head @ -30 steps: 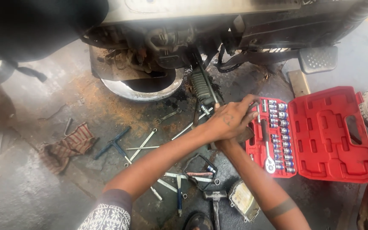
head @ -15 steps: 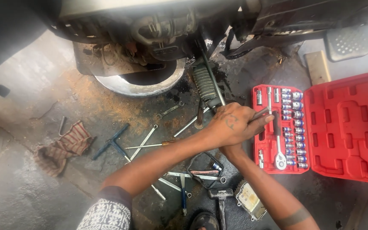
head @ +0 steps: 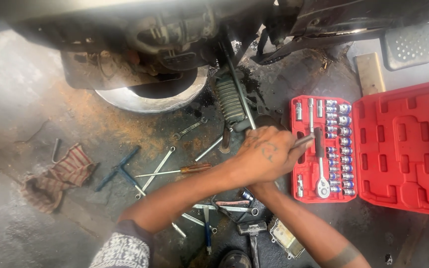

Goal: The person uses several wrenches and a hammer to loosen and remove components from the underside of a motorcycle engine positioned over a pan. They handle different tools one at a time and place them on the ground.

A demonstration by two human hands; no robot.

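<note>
At the centre of my view, the left hand (head: pixel 265 158) is curled shut around a slim metal rod (head: pixel 304 141), whose bright end pokes out of the fist toward three o'clock, over the left edge of the red socket case (head: pixel 403 149). The right hand (head: pixel 261 187) sits mostly hidden beneath the left one at six o'clock; I see only its forearm rising from the lower right, so I cannot tell how its fingers are set.

Just past the rod's tip, inside the case, a ratchet handle (head: pixel 321 164) lies lengthwise, with rows of chrome sockets (head: pixel 342 149) at its three o'clock side. The case lid lies open flat further toward three o'clock.

From the fist toward twelve o'clock I see a coiled spring shock (head: pixel 229 99) running up to the underside of a vehicle, with a steel bowl (head: pixel 145 101) at about ten o'clock. Toward nine o'clock lie a screwdriver with an amber handle (head: pixel 184 169), several spanners, a blue T-handle wrench (head: pixel 122 171), and further out a striped rag (head: pixel 58 176). At six o'clock a hammer (head: pixel 251 233) rests on the oily concrete floor (head: pixel 21 104)
</note>
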